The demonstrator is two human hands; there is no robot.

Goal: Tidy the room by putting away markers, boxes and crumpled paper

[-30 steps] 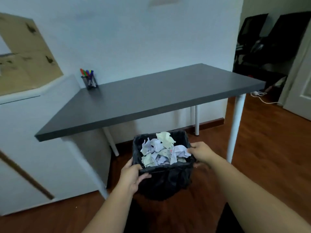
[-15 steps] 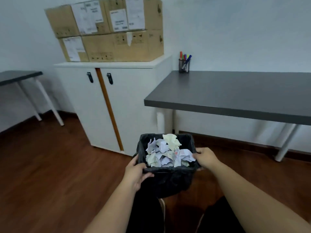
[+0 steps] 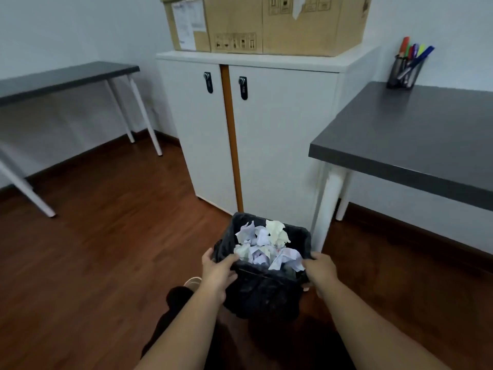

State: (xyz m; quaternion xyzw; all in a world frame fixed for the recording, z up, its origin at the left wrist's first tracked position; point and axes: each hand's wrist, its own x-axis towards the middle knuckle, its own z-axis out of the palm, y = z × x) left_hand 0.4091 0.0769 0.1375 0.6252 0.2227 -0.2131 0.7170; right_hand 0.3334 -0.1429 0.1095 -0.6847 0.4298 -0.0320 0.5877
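A room with a brown wooden floor (image 3: 93,249) and pale walls, seen from the head of a person looking forward and down. A white two-door cabinet (image 3: 266,134) stands against the far wall, with cardboard boxes (image 3: 266,22) stacked on its top. To the right, just beside the cabinet, is a dark grey surface (image 3: 416,140) on white legs. At its back corner stands a mesh cup holding coloured markers (image 3: 410,57). A second dark grey surface (image 3: 61,78) stands well apart at the left.

Low in the middle of the view, in front of the cabinet, the person holds a small black bin (image 3: 264,287) lined with a dark bag. It is heaped with crumpled paper (image 3: 266,244), white, pale lilac and cream, rising above the rim. The left hand (image 3: 217,272) grips the near left rim, thumb hooked over the edge and fingers curled on the outside. The right hand (image 3: 321,271) grips the near right rim, fingers wrapped round the edge. The bin appears lifted off the floor, though its base is hidden.

The markers and boxes look put away, so the step in hand seems to be returning the filled bin. The next move probably calls for lowering it level to the floor, so the heaped paper does not spill.
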